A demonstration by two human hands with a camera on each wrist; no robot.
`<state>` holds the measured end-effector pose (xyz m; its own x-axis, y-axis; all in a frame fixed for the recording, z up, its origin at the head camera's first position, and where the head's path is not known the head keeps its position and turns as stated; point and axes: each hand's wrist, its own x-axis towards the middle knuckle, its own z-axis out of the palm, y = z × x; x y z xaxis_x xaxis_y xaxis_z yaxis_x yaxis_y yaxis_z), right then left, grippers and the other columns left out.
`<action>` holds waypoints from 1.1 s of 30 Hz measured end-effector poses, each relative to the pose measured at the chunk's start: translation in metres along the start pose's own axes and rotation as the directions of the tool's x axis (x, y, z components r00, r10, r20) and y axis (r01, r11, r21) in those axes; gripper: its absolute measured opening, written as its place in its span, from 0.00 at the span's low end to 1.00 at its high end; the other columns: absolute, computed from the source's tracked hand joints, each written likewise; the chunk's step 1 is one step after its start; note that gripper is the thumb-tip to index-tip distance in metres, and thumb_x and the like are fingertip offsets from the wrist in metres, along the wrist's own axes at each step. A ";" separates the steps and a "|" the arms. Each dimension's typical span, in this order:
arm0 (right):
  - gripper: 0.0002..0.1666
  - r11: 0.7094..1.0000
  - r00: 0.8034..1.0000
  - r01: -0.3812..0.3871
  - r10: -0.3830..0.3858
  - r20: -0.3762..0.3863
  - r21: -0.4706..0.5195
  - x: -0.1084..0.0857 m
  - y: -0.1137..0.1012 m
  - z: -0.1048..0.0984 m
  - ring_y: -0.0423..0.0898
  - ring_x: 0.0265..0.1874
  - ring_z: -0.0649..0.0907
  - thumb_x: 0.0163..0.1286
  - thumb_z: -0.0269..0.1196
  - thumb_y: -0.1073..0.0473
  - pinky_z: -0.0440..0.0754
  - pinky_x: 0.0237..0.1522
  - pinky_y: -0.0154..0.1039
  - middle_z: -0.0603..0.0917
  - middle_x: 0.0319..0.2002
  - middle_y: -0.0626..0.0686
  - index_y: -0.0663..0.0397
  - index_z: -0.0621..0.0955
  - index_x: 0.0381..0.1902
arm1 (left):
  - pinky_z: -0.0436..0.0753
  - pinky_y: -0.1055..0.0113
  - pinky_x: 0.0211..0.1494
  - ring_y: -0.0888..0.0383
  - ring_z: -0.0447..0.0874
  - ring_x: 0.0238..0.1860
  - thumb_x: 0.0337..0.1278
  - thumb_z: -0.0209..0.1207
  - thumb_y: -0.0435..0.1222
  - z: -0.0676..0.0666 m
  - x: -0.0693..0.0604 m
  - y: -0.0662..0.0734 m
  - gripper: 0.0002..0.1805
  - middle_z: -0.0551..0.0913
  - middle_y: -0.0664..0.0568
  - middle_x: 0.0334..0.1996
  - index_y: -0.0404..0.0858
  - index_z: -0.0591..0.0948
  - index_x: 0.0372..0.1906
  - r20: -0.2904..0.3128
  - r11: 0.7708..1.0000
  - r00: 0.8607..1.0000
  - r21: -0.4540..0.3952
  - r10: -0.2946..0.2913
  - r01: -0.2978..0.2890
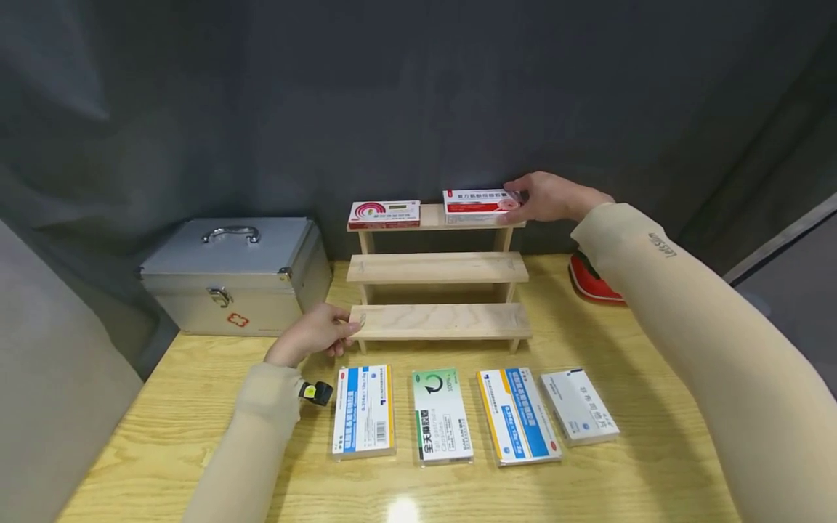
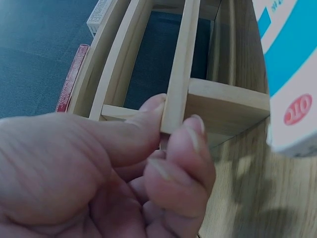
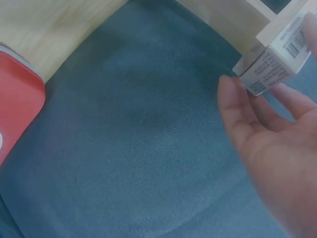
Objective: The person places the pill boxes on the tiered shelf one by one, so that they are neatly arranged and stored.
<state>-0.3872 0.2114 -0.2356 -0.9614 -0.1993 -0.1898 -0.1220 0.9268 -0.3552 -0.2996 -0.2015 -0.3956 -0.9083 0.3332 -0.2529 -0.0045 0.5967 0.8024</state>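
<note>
My right hand (image 1: 552, 197) holds the right end of a red and white medicine box (image 1: 480, 206) on the top step of a wooden tiered rack (image 1: 438, 269). In the right wrist view, the fingers and thumb lie around the end of that box (image 3: 277, 54). My left hand (image 1: 318, 334) pinches the left end of the rack's lowest step; in the left wrist view its thumb and fingers close on the board's edge (image 2: 179, 74). A second red and white medicine box (image 1: 384, 213) lies on the left of the top step.
Before the rack lie a blue and white box (image 1: 363, 410), a green and white box (image 1: 442, 414), another blue and white box (image 1: 519, 414) and a white box (image 1: 579, 405). A silver case (image 1: 229, 290) stands left. A red item (image 1: 591, 283) lies right, partly behind the sleeve.
</note>
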 end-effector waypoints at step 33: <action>0.29 0.999 0.988 -0.021 0.015 -0.152 -0.038 -0.169 -0.010 0.109 0.47 0.31 0.79 0.65 0.69 0.48 0.78 0.31 0.40 0.84 0.39 0.51 0.58 0.81 0.59 | 0.79 0.65 0.26 0.57 0.77 0.21 0.73 0.56 0.39 -0.028 0.004 -0.007 0.14 0.82 0.39 0.30 0.29 0.79 0.43 0.025 0.999 1.000 0.030 0.019 -0.019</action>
<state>-0.1967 0.2009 -0.3000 -0.9895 -0.1347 -0.0533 -0.1112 0.9421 -0.3163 -0.3148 -0.2246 -0.3869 -0.8976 0.3623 -0.2512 0.0256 0.6116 0.7907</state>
